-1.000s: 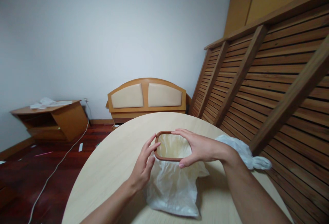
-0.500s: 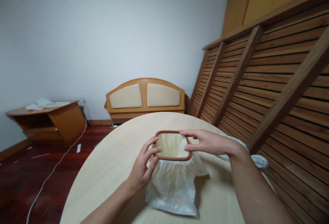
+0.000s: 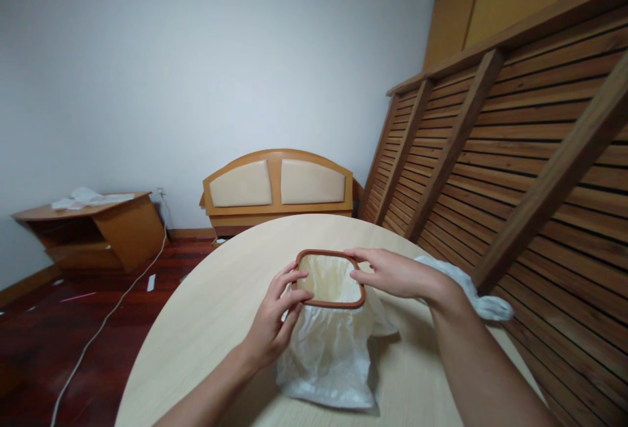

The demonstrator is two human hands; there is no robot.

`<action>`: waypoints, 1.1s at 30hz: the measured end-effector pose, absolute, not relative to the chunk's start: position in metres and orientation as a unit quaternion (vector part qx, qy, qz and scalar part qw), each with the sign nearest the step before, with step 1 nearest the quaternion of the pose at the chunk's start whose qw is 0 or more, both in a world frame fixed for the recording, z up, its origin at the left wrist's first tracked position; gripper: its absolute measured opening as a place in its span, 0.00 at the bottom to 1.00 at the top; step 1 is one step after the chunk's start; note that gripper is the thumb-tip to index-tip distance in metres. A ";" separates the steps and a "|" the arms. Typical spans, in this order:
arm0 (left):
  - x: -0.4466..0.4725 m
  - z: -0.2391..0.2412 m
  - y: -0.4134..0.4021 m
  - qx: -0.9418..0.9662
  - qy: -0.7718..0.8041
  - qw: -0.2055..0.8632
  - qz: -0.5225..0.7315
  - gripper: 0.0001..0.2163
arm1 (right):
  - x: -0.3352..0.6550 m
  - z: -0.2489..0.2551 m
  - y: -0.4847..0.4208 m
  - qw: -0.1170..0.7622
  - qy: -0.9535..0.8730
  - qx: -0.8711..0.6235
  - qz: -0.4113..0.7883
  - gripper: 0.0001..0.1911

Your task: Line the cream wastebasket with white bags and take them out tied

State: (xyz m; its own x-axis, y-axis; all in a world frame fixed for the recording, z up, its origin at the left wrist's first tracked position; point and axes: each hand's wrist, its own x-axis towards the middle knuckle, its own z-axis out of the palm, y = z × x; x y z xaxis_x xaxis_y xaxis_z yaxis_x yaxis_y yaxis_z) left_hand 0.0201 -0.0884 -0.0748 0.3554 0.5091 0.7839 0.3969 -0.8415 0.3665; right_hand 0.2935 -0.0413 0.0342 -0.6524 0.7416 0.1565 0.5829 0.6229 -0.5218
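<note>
Fingers (image 3: pixel 300 295) on the left hand (image 3: pixel 272 322) are hooked over the brown rim (image 3: pixel 331 305) at about its 9 o'clock, a couple of tips poking into the opening and the thumb tucked lower on the outside. So yeah, it's got a grip on the frame. Right hand (image 3: pixel 400 273) is working a narrow pinch on the same rim, roughly 2 o'clock, one fingertip along the far corner and the thumb just inside the edge.

The rim's a rounded rectangle, sitting a bit past the middle of the pale round desk (image 3: pixel 206 329). White plastic bag (image 3: pixel 328 355) lines the opening and drapes down toward 6 o'clock, all crinkly, with a loose corner sticking out around 4. Can't tell what's under the plastic.

Another crumpled white bag (image 3: pixel 492 307) lies near the desk's edge at 3 o'clock, partly behind the right forearm. Past the desk at 12 there's a wooden headboard (image 3: pixel 275 185) with two cream panels. Big slatted wood panel (image 3: pixel 490 146) leans at 2 o'clock, and a low cabinet (image 3: pixel 130 234) sits at 10, white stuff (image 3: pixel 84 198) piled on top.
</note>
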 end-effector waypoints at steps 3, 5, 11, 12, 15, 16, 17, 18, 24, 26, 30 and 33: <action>0.020 -0.076 -0.088 0.821 0.277 0.052 0.496 0.13 | 0.289 0.034 -0.044 0.181 -0.884 -0.386 0.191 0.23; 0.019 -0.076 -0.087 0.823 0.276 0.051 0.494 0.13 | 0.286 0.033 -0.046 0.179 -0.881 -0.402 0.174 0.22; 0.019 -0.075 -0.087 0.822 0.283 0.050 0.491 0.13 | 0.266 0.032 -0.050 0.161 -0.892 -0.394 0.153 0.56; 0.019 -0.075 -0.088 0.822 0.284 0.051 0.490 0.13 | 0.262 0.031 -0.051 0.158 -0.897 -0.381 0.158 0.60; 0.019 -0.074 -0.088 0.821 0.286 0.054 0.490 0.13 | 0.253 0.026 -0.050 0.150 -0.906 -0.355 0.173 0.66; 0.018 -0.074 -0.088 0.821 0.286 0.055 0.490 0.13 | 0.251 0.024 -0.050 0.146 -0.907 -0.355 0.174 0.67; 0.018 -0.074 -0.088 0.822 0.285 0.055 0.490 0.12 | 0.250 0.022 -0.049 0.141 -0.908 -0.355 0.173 0.67; 0.018 -0.074 -0.088 0.822 0.284 0.055 0.490 0.12 | 0.249 0.021 -0.049 0.138 -0.908 -0.356 0.171 0.68; 0.019 -0.075 -0.088 0.822 0.278 0.056 0.493 0.12 | 0.248 0.018 -0.049 0.123 -0.905 -0.368 0.173 0.70; 0.020 -0.075 -0.089 0.821 0.280 0.057 0.494 0.12 | 0.248 0.018 -0.049 0.116 -0.902 -0.376 0.180 0.70; 0.020 -0.073 -0.089 0.821 0.279 0.057 0.495 0.12 | 0.248 0.018 -0.049 0.128 -0.905 -0.365 0.176 0.69; 0.021 -0.073 -0.090 0.822 0.281 0.059 0.492 0.12 | 0.247 0.019 -0.050 0.141 -0.911 -0.351 0.165 0.66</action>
